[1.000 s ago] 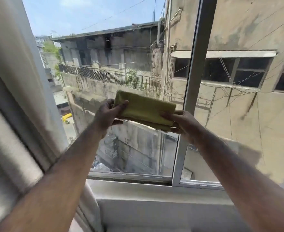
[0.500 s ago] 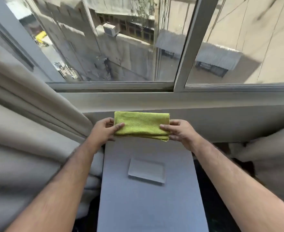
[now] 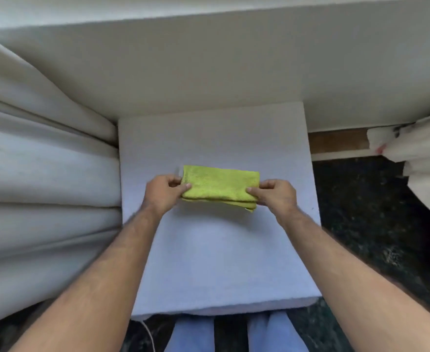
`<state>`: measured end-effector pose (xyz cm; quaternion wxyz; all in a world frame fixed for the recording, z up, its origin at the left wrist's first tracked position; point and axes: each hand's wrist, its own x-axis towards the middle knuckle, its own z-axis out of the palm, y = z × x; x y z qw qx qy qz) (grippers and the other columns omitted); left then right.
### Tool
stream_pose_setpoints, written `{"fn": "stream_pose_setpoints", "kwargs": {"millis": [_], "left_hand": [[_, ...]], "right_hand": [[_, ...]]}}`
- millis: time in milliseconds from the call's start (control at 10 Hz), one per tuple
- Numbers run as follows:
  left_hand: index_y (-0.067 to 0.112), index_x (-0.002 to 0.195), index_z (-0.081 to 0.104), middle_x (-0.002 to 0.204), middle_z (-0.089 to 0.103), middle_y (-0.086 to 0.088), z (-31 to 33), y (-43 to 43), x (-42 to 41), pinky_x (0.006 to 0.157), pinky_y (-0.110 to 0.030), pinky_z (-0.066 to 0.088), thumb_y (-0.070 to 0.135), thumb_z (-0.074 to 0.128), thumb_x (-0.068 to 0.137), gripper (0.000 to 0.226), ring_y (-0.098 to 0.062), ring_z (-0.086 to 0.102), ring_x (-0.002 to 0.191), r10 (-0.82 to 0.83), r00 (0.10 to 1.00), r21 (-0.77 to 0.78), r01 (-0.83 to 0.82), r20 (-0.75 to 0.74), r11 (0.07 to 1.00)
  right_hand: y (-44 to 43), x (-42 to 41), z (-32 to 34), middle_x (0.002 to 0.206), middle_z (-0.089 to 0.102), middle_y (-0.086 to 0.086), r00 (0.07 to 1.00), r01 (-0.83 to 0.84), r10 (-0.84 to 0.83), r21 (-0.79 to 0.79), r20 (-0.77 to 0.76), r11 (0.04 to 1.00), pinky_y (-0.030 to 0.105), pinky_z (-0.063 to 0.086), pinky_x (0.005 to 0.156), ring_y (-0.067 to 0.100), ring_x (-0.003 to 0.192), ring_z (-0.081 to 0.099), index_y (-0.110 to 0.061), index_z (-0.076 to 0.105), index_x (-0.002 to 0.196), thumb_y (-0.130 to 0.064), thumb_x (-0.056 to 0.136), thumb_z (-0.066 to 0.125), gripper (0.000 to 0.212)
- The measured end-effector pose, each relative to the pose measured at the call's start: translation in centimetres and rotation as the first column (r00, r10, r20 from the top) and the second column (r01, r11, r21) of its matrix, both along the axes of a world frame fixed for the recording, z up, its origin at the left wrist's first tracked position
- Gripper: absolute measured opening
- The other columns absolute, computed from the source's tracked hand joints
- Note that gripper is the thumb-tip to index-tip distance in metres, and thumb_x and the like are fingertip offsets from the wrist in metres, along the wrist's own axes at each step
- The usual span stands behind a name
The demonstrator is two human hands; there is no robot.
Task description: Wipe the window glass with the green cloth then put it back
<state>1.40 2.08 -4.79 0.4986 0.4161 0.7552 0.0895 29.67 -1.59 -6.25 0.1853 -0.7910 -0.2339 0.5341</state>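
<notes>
The folded green cloth (image 3: 220,187) sits over the middle of the white counter (image 3: 216,262), pinched at each short end: left hand (image 3: 163,192) fingers closed on its left edge, right hand (image 3: 276,195) fingers closed on its right edge; curtains (image 3: 44,174) hang just beside the counter

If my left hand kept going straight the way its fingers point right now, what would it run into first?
The left hand points right, across the folded green cloth it already pinches. Past that, it would probably meet the right hand gripping the other end, though their relative heights are unclear.
</notes>
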Motion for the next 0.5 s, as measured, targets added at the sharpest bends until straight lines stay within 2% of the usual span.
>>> {"fn": "stream_pose_setpoints", "kwargs": {"millis": [100,200,300,400,500], "left_hand": [[0.014,0.111,0.080,0.100,0.079,-0.005,-2.8,-0.2,1.1,0.093,-0.039,0.062,0.036,0.086,0.084,0.035,-0.027,0.073,0.096,-0.137,0.970,0.003,0.140,-0.199,0.990],[0.022,0.103,0.077,0.096,0.076,0.000,-3.9,-0.2,1.8,0.084,-0.037,0.061,0.044,0.082,0.086,0.029,-0.026,0.071,0.093,-0.261,0.899,0.006,0.281,-0.352,0.960],[0.022,0.109,0.070,0.108,0.075,-0.003,-3.8,0.2,1.9,0.081,-0.036,0.056,0.045,0.079,0.088,0.033,-0.028,0.070,0.099,-0.356,0.836,-0.006,0.389,-0.417,0.921],[0.020,0.121,0.063,0.121,0.070,-0.005,-2.0,1.1,1.7,0.088,-0.040,0.055,0.050,0.075,0.091,0.044,-0.029,0.067,0.110,-0.409,0.798,0.035,0.471,-0.443,0.881],[0.015,0.138,0.056,0.137,0.063,-0.008,1.8,2.1,1.9,0.102,-0.046,0.054,0.056,0.067,0.094,0.061,-0.030,0.061,0.127,-0.449,0.765,0.146,0.564,-0.461,0.812]], "right_hand": [[-0.2,-0.1,-2.3,0.085,0.075,0.005,0.959,-0.196,0.193,-0.008,0.209,0.981,0.036,0.062,0.087,0.027,0.087,0.075,-0.015,0.077,0.085,-0.026,0.074,0.097,0.025],[-0.1,-0.6,-3.4,0.090,0.073,0.005,0.896,-0.322,0.306,-0.004,0.322,0.947,0.035,0.057,0.080,0.029,0.091,0.073,-0.012,0.074,0.098,-0.026,0.079,0.091,0.028],[0.4,-0.9,-2.9,0.113,0.069,0.009,0.807,-0.455,0.417,-0.010,0.418,0.891,0.042,0.056,0.086,0.031,0.110,0.065,-0.013,0.060,0.116,-0.027,0.084,0.087,0.044],[1.5,-0.5,-1.1,0.139,0.061,0.011,0.670,-0.628,0.527,0.022,0.524,0.778,0.047,0.050,0.108,0.031,0.136,0.052,-0.010,0.051,0.142,-0.038,0.093,0.080,0.064],[2.9,-0.2,3.0,0.167,0.039,0.013,0.479,-0.816,0.629,0.045,0.613,0.577,0.046,0.032,0.131,0.030,0.162,0.026,-0.007,0.029,0.164,-0.049,0.102,0.064,0.083]]}}
